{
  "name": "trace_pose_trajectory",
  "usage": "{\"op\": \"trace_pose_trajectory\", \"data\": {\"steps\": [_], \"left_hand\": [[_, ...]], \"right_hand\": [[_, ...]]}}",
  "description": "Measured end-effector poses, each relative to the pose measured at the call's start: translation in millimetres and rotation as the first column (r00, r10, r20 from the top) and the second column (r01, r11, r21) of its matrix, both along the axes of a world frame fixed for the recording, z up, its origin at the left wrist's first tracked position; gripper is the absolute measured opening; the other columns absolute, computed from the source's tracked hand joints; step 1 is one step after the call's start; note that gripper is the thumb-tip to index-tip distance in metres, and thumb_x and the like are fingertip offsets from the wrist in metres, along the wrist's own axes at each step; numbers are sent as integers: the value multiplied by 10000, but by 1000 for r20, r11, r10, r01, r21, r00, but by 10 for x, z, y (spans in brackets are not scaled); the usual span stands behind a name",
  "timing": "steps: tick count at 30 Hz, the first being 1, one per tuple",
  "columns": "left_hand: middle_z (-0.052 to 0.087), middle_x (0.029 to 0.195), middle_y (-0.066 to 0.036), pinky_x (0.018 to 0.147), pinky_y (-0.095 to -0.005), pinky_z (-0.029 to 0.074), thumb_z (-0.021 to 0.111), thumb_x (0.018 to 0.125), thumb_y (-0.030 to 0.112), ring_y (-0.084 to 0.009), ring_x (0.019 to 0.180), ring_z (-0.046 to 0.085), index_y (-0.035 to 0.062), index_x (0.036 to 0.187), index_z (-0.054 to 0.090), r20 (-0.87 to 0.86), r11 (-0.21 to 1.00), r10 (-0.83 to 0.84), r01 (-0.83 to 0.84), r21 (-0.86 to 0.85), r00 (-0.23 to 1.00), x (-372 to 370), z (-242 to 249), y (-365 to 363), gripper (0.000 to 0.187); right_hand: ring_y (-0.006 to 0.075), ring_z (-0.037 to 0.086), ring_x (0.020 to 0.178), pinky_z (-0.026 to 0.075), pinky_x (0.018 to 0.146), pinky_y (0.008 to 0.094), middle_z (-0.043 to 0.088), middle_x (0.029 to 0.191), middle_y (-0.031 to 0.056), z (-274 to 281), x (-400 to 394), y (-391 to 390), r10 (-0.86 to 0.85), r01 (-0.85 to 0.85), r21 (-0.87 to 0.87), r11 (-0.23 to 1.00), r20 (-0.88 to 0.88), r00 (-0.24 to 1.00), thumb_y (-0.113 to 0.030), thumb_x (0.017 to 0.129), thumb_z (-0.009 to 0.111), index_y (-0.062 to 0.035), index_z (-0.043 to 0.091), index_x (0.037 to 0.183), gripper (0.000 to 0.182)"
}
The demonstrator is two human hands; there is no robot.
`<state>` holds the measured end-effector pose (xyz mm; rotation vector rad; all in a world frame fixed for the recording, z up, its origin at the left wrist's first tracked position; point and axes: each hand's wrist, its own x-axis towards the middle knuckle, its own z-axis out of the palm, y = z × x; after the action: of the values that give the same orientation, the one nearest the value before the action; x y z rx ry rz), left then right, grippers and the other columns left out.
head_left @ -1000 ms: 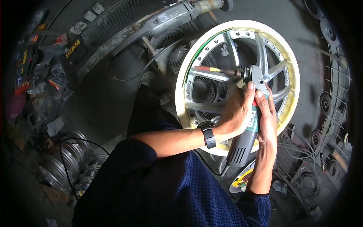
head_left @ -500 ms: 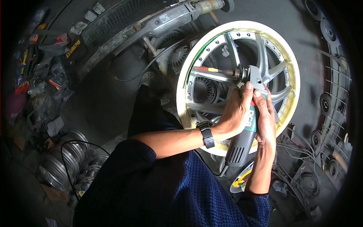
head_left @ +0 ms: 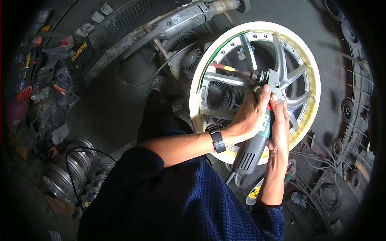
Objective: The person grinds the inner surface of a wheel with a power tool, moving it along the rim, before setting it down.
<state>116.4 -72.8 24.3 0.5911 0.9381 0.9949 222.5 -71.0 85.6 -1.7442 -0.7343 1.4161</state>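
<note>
grinder (head_left: 248,154) is clasped by the fingers of the left hand (head_left: 246,122) and right hand (head_left: 280,128), presumably for steadiness; beyond the fingertips, its slim bit (head_left: 229,68) angles toward the rim of the wheel (head_left: 194,100) beneath them. farther from the fingers lies a larger power tool (head_left: 181,21).

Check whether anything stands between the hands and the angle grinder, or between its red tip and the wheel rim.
Nothing visible does. The left hand and right hand grip the angle grinder directly, and no object shows between the red tip and the wheel rim; whether they touch, I cannot tell.
</note>
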Motion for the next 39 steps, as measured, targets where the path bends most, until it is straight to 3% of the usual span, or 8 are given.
{"op": "trace_pose_trajectory", "data": {"steps": [7,10,13,19,23,29,31,39], "left_hand": [[560,1077,-276,930,-431,472,319,1077,689,-353,1011,601,-126,1188,493,3,995,91,-91,36,996,62,-34,-84,840],[578,1238,-231,1045,-412,427,227,1118,620,-307,1157,565,-63,1346,514,-18,1000,6,-6,-13,1000,40,-1,-106,775],[588,1216,-225,1032,-410,436,237,1117,619,-303,1131,573,-66,1348,517,-17,999,-5,4,-46,1000,23,17,-90,775],[601,1136,-216,967,-406,455,259,1105,647,-286,1069,586,-71,1297,530,-19,999,-19,20,44,1000,-44,64,10,792],[591,1116,-216,960,-408,454,264,1101,656,-283,1066,584,-71,1254,536,-16,995,-95,95,-37,995,-34,50,-73,791],[585,1076,-192,933,-402,458,271,1104,647,-264,1017,575,-61,1200,536,-78,1000,-6,6,-6,997,44,1,-82,762],[555,1128,-314,966,-473,450,312,1081,678,-428,1062,585,-118,1227,514,18,998,-48,48,27,999,0,5,-23,835],[560,1147,-321,962,-455,455,317,1082,674,-419,1077,591,-108,1244,509,19,999,-34,34,-20,999,9,45,-124,822]], "right_hand": [[188,642,1165,535,974,322,663,1289,167,106,-58,-11,55,-53,-21,998,62,997,-285,1042,682,-56,351,1593,683],[194,640,1178,529,988,328,660,1303,173,123,-56,8,101,-101,-11,995,103,989,-294,1040,684,-58,367,1587,674],[191,641,1172,532,981,326,662,1295,168,128,-72,27,83,-81,-22,996,110,990,-293,1038,687,-54,381,1580,667],[185,646,1156,535,972,324,668,1278,156,66,-50,-9,7,-9,26,1000,82,997,-290,1039,686,-53,371,1581,671],[179,649,1139,538,962,320,672,1266,145,110,-82,-51,-20,19,14,1000,85,996,-284,1041,685,-60,378,1579,659],[174,650,1133,549,942,315,670,1261,132,109,-61,-75,-15,17,-15,1000,112,994,-268,1047,676,-61,397,1571,628],[173,650,1131,553,941,315,661,1277,134,46,-19,-77,-26,24,38,999,60,998,-263,1049,672,-62,389,1578,632],[166,649,1111,549,932,311,657,1263,129,185,-128,-102,-15,16,-5,1000,134,991,-278,1048,673,-69,384,1585,645]]}}
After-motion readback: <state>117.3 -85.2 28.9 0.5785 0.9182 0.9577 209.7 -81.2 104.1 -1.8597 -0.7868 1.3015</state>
